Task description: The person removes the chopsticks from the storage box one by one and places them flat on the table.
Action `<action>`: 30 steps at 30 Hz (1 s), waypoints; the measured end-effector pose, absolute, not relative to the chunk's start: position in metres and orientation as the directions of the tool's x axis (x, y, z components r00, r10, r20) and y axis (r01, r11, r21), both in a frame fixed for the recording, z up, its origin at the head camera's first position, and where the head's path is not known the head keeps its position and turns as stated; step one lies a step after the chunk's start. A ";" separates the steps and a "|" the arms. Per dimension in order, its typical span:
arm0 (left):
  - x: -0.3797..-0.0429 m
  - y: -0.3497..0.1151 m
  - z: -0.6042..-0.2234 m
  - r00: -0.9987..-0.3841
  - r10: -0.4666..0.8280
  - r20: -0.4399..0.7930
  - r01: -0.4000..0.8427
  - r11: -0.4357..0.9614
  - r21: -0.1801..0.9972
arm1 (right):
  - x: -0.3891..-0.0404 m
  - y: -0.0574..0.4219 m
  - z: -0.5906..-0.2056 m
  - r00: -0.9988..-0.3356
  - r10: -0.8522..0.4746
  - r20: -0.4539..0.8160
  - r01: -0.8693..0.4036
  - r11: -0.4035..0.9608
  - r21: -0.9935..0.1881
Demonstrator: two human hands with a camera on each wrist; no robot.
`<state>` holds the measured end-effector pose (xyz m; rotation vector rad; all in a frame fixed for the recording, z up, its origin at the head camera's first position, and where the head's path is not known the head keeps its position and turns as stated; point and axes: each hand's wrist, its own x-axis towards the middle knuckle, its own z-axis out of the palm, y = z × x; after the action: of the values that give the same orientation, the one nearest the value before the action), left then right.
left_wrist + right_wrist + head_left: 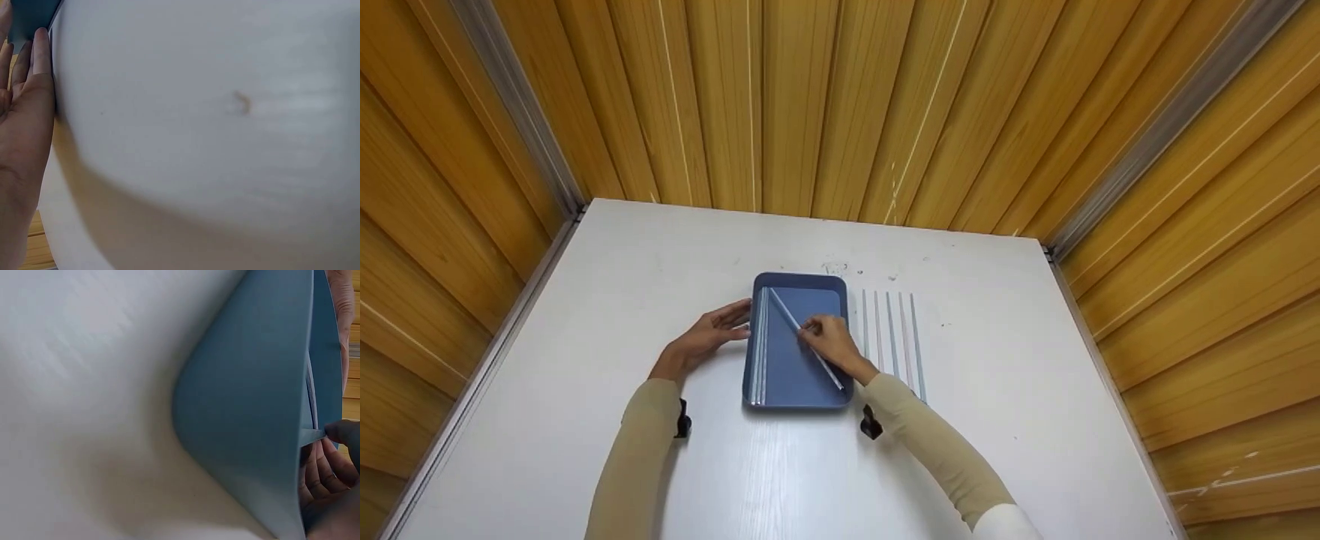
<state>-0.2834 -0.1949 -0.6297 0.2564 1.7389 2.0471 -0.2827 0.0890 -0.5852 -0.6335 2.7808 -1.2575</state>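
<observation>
A broad, flat white table (697, 465) bears a blue, rectangular, round-cornered tray (819, 304). The left hand (709, 334), fingers loosely extended, touches its left wall; light pressure should steady it. The right hand (831, 337) pinches one slim, pale, straight stick (785, 308), slanting inside the tray; whether it touches the floor is unclear. Turning it parallel to the thin, pale sticks along the left wall (760, 345) before releasing would suit.

a blue rectangular tray (795, 375) with rounded corners lies at the frame's centre, long sides running up and down; 1 slim, straight, pale stick (784, 307), pinched by the right hand (831, 340), slants over its interior from upper left to lower right.
</observation>
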 end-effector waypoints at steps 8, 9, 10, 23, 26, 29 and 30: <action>-0.284 -0.193 -0.631 -0.884 0.444 -0.147 -0.212 -0.101 0.972 | -0.280 0.098 -0.582 -0.918 -0.347 0.194 -0.370 0.567 -0.736; -0.284 -0.193 -0.631 -0.883 0.446 -0.145 -0.210 -0.099 0.973 | -0.279 0.099 -0.580 -0.916 -0.346 0.202 -0.376 0.566 -0.734; -0.284 -0.193 -0.630 -0.883 0.448 -0.143 -0.207 -0.097 0.973 | -0.279 0.100 -0.579 -0.914 -0.347 0.209 -0.382 0.567 -0.730; -0.284 -0.196 -0.631 -0.882 0.448 -0.148 -0.206 -0.083 0.975 | -0.285 0.116 -0.566 -0.924 -0.300 0.235 -0.369 0.552 -0.748; -0.284 -0.197 -0.631 -0.879 0.455 -0.145 -0.198 -0.070 0.978 | -0.285 0.123 -0.565 -0.922 -0.292 0.255 -0.380 0.549 -0.744; -0.284 -0.197 -0.630 -0.877 0.459 -0.143 -0.192 -0.062 0.979 | -0.285 0.130 -0.566 -0.920 -0.279 0.277 -0.389 0.549 -0.740; -0.284 -0.197 -0.630 -0.877 0.458 -0.146 -0.195 -0.061 0.979 | -0.285 0.132 -0.566 -0.920 -0.273 0.283 -0.390 0.550 -0.739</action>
<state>-0.2842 -0.1971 -0.6300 0.2804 1.7828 1.9881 -0.2848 0.1321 -0.5658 -0.6197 2.8821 -1.4301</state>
